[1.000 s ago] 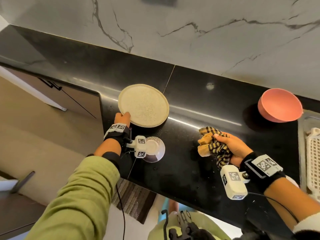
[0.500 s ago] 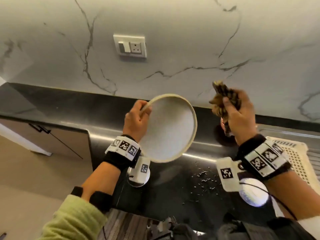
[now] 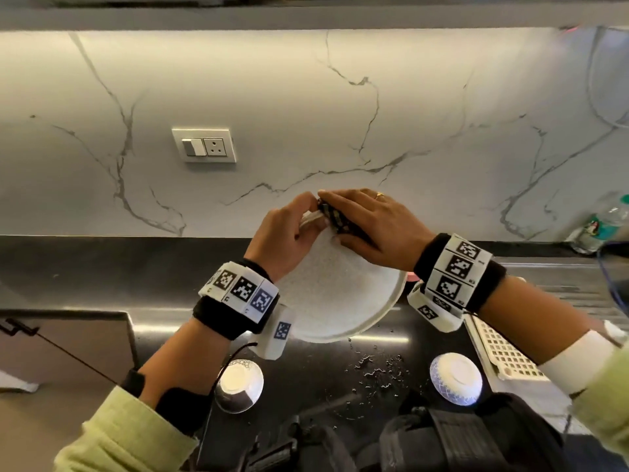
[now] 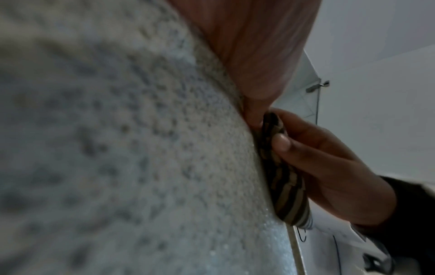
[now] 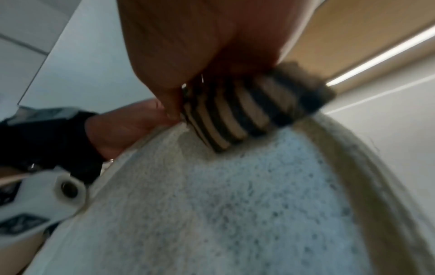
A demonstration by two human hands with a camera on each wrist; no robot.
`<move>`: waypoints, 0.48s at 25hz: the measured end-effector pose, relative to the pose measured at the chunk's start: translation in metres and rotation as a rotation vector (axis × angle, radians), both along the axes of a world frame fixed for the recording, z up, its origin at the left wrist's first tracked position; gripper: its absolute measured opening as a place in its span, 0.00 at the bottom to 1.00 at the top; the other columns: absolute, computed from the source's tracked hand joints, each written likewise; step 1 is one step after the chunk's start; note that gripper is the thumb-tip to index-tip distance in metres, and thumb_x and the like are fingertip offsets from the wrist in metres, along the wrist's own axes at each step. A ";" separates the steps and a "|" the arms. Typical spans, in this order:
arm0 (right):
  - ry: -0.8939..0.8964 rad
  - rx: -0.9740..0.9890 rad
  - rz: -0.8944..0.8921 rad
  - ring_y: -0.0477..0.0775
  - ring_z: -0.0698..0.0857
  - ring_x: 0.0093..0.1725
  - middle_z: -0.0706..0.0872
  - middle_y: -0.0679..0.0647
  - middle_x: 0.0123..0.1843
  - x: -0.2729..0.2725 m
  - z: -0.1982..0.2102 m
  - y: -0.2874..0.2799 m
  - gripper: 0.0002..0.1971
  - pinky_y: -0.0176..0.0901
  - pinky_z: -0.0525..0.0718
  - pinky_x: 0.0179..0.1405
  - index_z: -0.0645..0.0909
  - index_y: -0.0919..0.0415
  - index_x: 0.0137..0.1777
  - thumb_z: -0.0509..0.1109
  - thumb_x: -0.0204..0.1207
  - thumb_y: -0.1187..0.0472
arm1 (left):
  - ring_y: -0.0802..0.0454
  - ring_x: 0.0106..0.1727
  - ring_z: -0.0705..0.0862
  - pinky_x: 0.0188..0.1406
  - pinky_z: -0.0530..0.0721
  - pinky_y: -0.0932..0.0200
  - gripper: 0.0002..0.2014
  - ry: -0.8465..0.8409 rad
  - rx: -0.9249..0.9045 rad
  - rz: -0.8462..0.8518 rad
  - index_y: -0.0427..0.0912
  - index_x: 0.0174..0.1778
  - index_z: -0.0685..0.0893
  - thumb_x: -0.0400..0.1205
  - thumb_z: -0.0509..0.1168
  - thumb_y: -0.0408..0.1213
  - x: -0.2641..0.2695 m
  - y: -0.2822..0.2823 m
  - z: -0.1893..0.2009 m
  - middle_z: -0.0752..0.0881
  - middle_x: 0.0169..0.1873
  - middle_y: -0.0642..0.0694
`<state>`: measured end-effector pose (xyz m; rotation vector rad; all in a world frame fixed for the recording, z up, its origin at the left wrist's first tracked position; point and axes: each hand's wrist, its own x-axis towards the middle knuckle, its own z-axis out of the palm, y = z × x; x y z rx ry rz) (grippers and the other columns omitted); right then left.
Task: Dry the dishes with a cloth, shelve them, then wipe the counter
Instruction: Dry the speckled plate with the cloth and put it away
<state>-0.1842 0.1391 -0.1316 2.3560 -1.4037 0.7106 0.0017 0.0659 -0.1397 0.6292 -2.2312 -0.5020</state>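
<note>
A round speckled cream plate [image 3: 335,294] is held tilted above the black counter [image 3: 78,274]. My left hand [image 3: 289,233] grips its far rim. My right hand [image 3: 367,229] presses a bunched black-and-tan checked cloth [image 3: 335,218] against the plate's face near that rim. In the left wrist view the plate [image 4: 141,148] fills the frame and the cloth [image 4: 282,176] sits under the other hand's fingers [image 4: 313,148]. The right wrist view shows the cloth [image 5: 247,113] on the plate [image 5: 235,214], my left hand [image 5: 122,130] behind it.
Two small white bowls lie upside down on the counter, one [image 3: 240,383] at the left and one [image 3: 456,378] at the right, with water drops [image 3: 374,369] between them. A white perforated rack [image 3: 503,352] sits at the right. A plastic bottle [image 3: 602,223] stands by the marble wall.
The plate has been lifted off the counter and tilted toward me. My right hand carried the cloth up from the counter and now presses it on the plate. The view has tipped up toward the wall.
</note>
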 end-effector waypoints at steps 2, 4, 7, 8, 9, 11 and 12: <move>-0.015 -0.127 -0.033 0.61 0.88 0.45 0.87 0.56 0.55 0.000 0.005 0.002 0.24 0.49 0.84 0.38 0.72 0.60 0.68 0.61 0.78 0.46 | 0.51 0.23 0.75 0.23 0.70 0.63 0.07 -0.040 -0.126 -0.060 0.43 0.50 0.76 0.80 0.65 0.40 -0.005 0.005 0.010 0.80 0.26 0.50; -0.061 -0.210 -0.012 0.60 0.88 0.36 0.89 0.55 0.46 -0.006 0.012 0.004 0.21 0.45 0.82 0.31 0.78 0.61 0.59 0.63 0.77 0.44 | 0.54 0.19 0.70 0.19 0.66 0.67 0.06 -0.043 -0.226 -0.061 0.50 0.47 0.72 0.80 0.63 0.43 -0.007 0.012 0.018 0.75 0.21 0.54; -0.015 -0.319 -0.001 0.58 0.86 0.33 0.88 0.53 0.41 -0.013 0.023 0.004 0.23 0.43 0.81 0.28 0.80 0.61 0.51 0.60 0.79 0.40 | 0.55 0.19 0.75 0.18 0.70 0.65 0.05 0.083 -0.244 -0.031 0.51 0.46 0.73 0.81 0.62 0.47 -0.008 0.018 0.020 0.79 0.22 0.51; -0.044 -0.334 -0.031 0.57 0.86 0.33 0.88 0.52 0.41 -0.014 0.025 0.003 0.23 0.42 0.80 0.28 0.80 0.61 0.50 0.60 0.78 0.39 | 0.56 0.20 0.76 0.18 0.71 0.65 0.05 0.147 -0.223 -0.017 0.51 0.46 0.74 0.82 0.62 0.46 -0.007 0.020 0.020 0.80 0.23 0.51; -0.135 -0.326 -0.089 0.56 0.86 0.34 0.87 0.52 0.40 -0.016 0.026 0.004 0.23 0.42 0.81 0.30 0.81 0.61 0.49 0.61 0.77 0.39 | 0.57 0.21 0.76 0.17 0.71 0.68 0.05 0.220 -0.185 -0.005 0.50 0.45 0.74 0.82 0.63 0.45 -0.005 0.020 0.019 0.80 0.24 0.54; -0.505 -0.254 -0.261 0.49 0.84 0.36 0.86 0.48 0.38 -0.026 0.021 0.008 0.20 0.41 0.82 0.36 0.81 0.59 0.49 0.62 0.76 0.41 | 0.58 0.19 0.75 0.15 0.67 0.72 0.05 0.400 -0.048 -0.005 0.50 0.43 0.75 0.81 0.64 0.42 -0.003 0.019 0.021 0.77 0.21 0.57; -0.725 -0.211 -0.316 0.42 0.83 0.36 0.84 0.44 0.37 -0.030 0.014 0.009 0.19 0.38 0.80 0.38 0.80 0.56 0.48 0.62 0.75 0.40 | 0.59 0.16 0.71 0.13 0.64 0.72 0.05 0.487 0.028 -0.004 0.53 0.42 0.74 0.81 0.65 0.41 -0.002 0.018 0.022 0.75 0.19 0.57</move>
